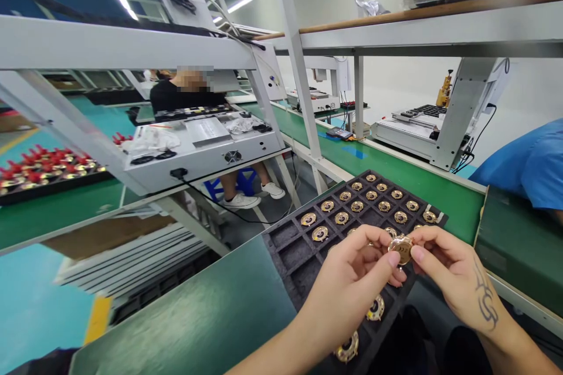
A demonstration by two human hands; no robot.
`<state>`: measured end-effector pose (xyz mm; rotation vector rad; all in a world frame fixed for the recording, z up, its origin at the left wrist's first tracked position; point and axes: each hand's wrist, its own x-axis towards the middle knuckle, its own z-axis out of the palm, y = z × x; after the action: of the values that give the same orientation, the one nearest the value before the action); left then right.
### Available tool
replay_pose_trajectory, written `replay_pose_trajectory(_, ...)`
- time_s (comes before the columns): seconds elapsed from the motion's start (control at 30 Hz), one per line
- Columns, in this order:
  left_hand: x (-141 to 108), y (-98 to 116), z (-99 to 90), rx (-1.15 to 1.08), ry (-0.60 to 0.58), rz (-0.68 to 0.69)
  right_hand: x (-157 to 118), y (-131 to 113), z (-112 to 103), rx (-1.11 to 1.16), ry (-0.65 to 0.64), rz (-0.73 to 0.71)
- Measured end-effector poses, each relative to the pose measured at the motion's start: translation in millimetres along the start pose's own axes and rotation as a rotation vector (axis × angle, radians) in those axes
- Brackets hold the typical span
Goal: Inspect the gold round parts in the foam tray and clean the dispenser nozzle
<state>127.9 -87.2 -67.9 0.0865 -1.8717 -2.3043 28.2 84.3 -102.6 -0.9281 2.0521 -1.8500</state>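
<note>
Left hand [352, 272] and right hand [453, 263] pinch one gold case [401, 252] between their fingertips, above the black tray [303, 254]. Similar pieces [320, 234] fill most far compartments, with a couple nearer. Work seems partway, this case unfinished; which others are done, I cannot tell.

1. Over the green table [211, 304], at the left of the black tray [284, 235], a hand could pass freely.
2. Above the tray's far rows, the way is also open.
3. The left hand [347, 278] and right hand [453, 266] block part of the tray.
4. Beyond it, a white post [294, 58] stands as obstacle.
</note>
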Motion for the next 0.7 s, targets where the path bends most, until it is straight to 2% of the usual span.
replay_pose_trajectory(0.33, -1.2, 0.9, 0.6, -0.027, -0.039, -0.01, -2.2, -1.3, -1.1, 0.121, -0.019, 0.029)
replay_pose_trajectory(0.53, -2.0, -0.9, -0.3, -0.111, -0.059, -0.011, -4.7, -4.7, -0.8, 0.143, -0.007, 0.015)
replay_pose_trajectory(0.7, -2.6, -0.3, -2.1, -0.097, -0.061, -0.005, -6.2, -7.1, -1.8, 0.156, -0.016, -0.006)
